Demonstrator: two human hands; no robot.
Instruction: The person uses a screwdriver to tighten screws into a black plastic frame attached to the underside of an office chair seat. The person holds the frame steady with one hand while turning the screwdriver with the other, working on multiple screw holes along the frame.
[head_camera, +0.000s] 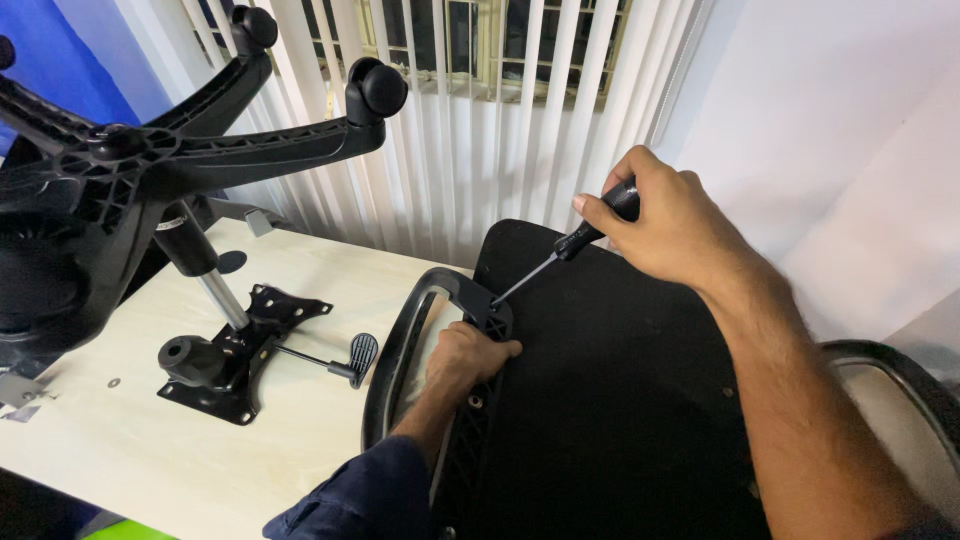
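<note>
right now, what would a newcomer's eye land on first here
The right hand driving a black screwdriver into the chair armrest, centre frame, while the left hand grips that armrest. At upper left, an upturned chair base with castors looms over the pale table.

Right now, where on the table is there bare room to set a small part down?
The light tabletop is bare in front of the black mechanism plate, and between its lever paddle and the armrest. The seat, left hand and right hand with screwdriver crowd the right.
</note>
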